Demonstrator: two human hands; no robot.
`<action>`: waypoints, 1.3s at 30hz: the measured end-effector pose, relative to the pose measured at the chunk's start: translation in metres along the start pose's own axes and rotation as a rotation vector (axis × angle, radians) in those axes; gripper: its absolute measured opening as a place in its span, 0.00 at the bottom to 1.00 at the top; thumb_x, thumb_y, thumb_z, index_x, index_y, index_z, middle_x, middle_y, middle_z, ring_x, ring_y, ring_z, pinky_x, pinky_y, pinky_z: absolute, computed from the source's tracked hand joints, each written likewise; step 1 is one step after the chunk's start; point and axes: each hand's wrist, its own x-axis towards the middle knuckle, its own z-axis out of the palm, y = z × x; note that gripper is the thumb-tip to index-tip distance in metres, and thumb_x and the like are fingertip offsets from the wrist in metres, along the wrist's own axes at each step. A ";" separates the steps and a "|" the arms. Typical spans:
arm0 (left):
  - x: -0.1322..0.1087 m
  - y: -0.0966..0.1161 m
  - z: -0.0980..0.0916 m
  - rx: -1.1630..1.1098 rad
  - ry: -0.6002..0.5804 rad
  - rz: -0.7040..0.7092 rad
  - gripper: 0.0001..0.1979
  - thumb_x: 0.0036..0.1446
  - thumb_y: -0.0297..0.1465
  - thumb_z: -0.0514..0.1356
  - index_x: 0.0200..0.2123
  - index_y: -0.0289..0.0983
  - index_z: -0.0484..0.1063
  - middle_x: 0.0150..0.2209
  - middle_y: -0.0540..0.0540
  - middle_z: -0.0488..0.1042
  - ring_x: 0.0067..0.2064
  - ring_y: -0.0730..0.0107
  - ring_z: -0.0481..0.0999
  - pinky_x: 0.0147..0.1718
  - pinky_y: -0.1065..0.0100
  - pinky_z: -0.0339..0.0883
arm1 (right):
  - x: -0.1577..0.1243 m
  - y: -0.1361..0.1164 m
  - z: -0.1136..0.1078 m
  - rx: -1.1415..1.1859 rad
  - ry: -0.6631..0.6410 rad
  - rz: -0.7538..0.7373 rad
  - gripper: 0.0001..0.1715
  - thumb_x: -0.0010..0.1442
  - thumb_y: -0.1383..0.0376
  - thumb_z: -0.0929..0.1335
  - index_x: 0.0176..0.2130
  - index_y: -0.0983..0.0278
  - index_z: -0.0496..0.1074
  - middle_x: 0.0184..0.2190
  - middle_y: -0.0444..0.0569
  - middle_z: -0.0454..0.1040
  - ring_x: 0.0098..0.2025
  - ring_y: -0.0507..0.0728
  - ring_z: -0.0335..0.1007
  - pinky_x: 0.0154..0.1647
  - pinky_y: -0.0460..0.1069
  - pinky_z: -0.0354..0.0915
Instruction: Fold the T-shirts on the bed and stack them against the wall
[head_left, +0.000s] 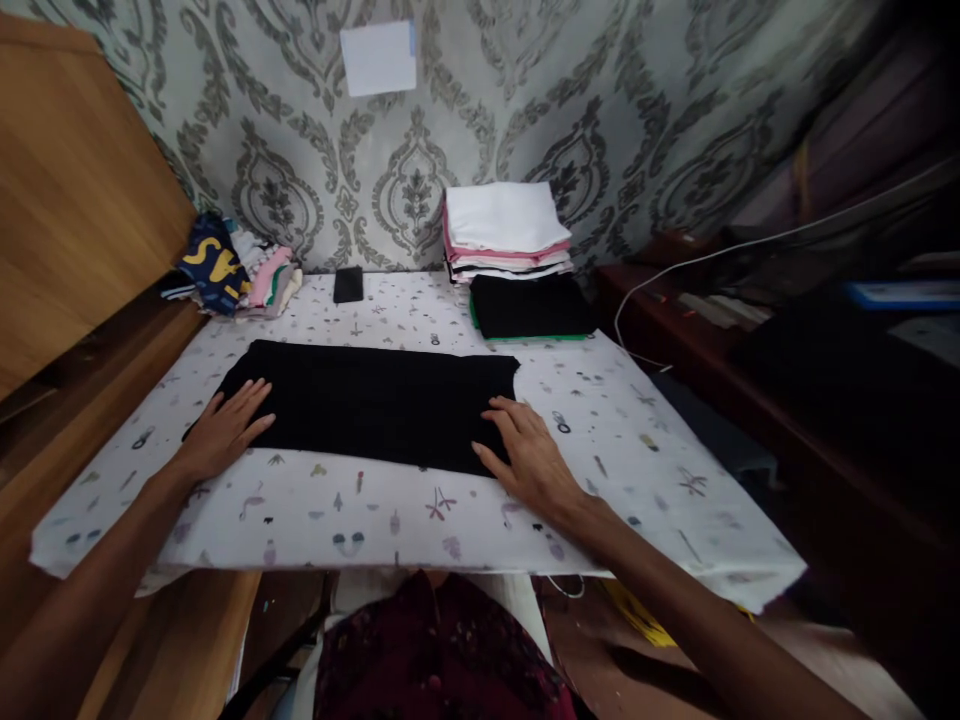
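A black cloth, folded into a long flat strip, lies across the table in front of me. On its left end rests my left hand, palm down with the fingers spread. My right hand lies flat on the cloth's right end, its fingers apart and its wrist over the table cover. Neither hand grips anything. Behind the cloth to the right are a folded black piece with a green edge and a stack of folded white, pink and dark cloths.
The table has a white printed cover. At the back left sits a pile of colourful clothes, with a small black object beside it. A wooden cabinet stands left. A dark red surface with a white cable is on the right.
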 end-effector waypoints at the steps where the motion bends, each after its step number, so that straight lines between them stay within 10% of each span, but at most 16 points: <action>1: 0.000 0.000 0.000 0.003 0.008 0.002 0.34 0.67 0.44 0.42 0.71 0.36 0.55 0.71 0.41 0.54 0.73 0.55 0.50 0.67 0.46 0.49 | 0.003 -0.002 -0.002 0.004 -0.004 -0.036 0.21 0.69 0.59 0.61 0.56 0.64 0.71 0.57 0.61 0.72 0.63 0.67 0.65 0.63 0.68 0.62; 14: 0.000 0.006 -0.006 -0.106 -0.019 -0.015 0.33 0.67 0.46 0.43 0.70 0.38 0.54 0.72 0.40 0.52 0.73 0.57 0.48 0.69 0.46 0.43 | 0.021 -0.002 0.015 -0.054 -0.147 -0.128 0.28 0.69 0.58 0.61 0.62 0.68 0.68 0.64 0.62 0.67 0.68 0.66 0.59 0.66 0.67 0.59; 21: -0.010 -0.033 -0.028 -0.383 0.195 -0.159 0.35 0.61 0.53 0.45 0.59 0.34 0.68 0.62 0.35 0.69 0.61 0.55 0.70 0.58 0.56 0.66 | 0.052 -0.055 0.014 0.191 -0.146 -0.283 0.22 0.70 0.62 0.61 0.58 0.65 0.72 0.62 0.60 0.70 0.66 0.64 0.64 0.64 0.67 0.63; 30: -0.029 -0.053 -0.035 -0.335 0.017 -0.567 0.23 0.49 0.52 0.57 0.36 0.38 0.74 0.31 0.45 0.77 0.35 0.58 0.76 0.32 0.65 0.64 | 0.090 -0.132 0.042 0.448 -0.335 -0.397 0.22 0.69 0.62 0.63 0.58 0.66 0.72 0.62 0.59 0.70 0.66 0.62 0.62 0.64 0.62 0.62; 39: -0.028 -0.035 -0.038 -0.403 0.016 -0.657 0.20 0.46 0.52 0.57 0.26 0.40 0.67 0.25 0.50 0.71 0.31 0.63 0.70 0.29 0.66 0.55 | 0.229 -0.167 0.096 0.550 -0.413 -0.127 0.21 0.64 0.76 0.63 0.52 0.67 0.76 0.55 0.55 0.76 0.58 0.58 0.72 0.61 0.53 0.64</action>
